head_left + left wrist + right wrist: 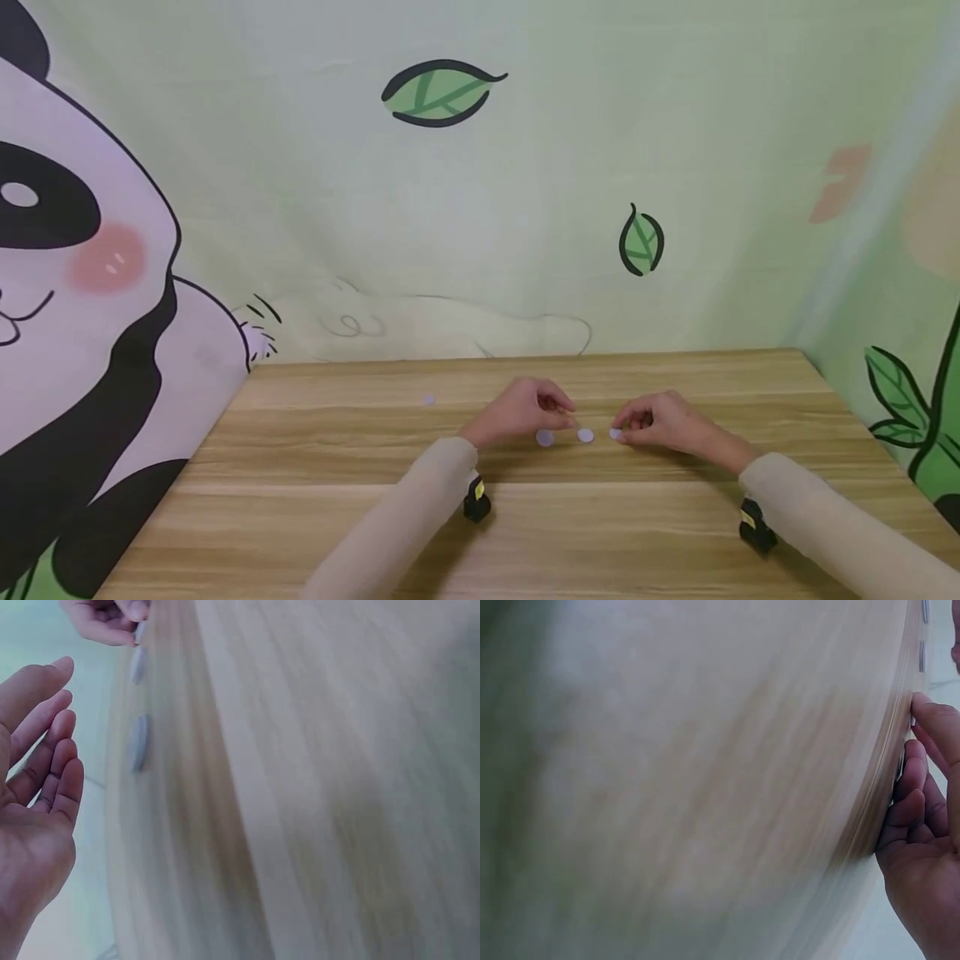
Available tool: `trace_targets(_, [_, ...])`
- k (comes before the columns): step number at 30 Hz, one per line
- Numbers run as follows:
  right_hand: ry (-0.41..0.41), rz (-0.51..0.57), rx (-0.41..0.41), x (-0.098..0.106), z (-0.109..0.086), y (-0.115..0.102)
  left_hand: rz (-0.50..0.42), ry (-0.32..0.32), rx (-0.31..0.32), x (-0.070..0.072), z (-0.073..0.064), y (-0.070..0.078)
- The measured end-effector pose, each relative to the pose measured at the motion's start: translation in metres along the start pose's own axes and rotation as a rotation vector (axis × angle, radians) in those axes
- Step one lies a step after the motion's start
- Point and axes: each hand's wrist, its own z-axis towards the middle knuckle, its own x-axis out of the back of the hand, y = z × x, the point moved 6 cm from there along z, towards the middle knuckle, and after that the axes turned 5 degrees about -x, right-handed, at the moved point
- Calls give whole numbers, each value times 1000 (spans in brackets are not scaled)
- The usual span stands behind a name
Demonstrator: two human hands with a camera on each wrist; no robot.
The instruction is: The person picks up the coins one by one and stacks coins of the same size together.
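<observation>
Two small white round discs lie in a row on the wooden table, a left one point(545, 438) and a middle one point(585, 435). At the row's right end, my right hand point(667, 422) pinches a third white disc point(615, 433) between thumb and forefinger, low at the tabletop. My left hand point(527, 408) hovers behind the left disc, its fingers loosely bent and nothing between them. In the left wrist view, the nearest disc point(140, 743) lies apart from the left fingers point(69, 784). The right hand's other fingers point(909, 810) are curled in beside the table.
A small pale piece point(429, 400) lies farther left toward the back of the wooden table point(337, 517). Behind the table's back edge hangs a green cloth point(525, 208) printed with leaves and a panda point(112, 333). Small black devices point(477, 500) sit at both wrists.
</observation>
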Motion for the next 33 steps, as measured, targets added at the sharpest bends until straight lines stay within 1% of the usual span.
trace_targets(4, [0, -9, 5, 0, 1, 0, 5, 12, -8, 9, -9, 4])
trace_targets(9, [-8, -16, 10, -1, 1, 0, 15, 26, 0, 19, -20, 0])
trace_targets(16, [-9, -13, 0, -1, 0, 1, 55, 58, -26, 33, -35, -5])
trace_targets(21, [-10, -21, 4, 0, -1, -2, 65, 77, -37, 44, -45, -9])
trace_targets(28, [-6, -47, 34, 0, -1, -7, 78, 89, -10, 54, -54, -15])
trace_targets(33, [2, -62, 38, 0, -1, -9, 99, 121, 10, 64, -61, -19])
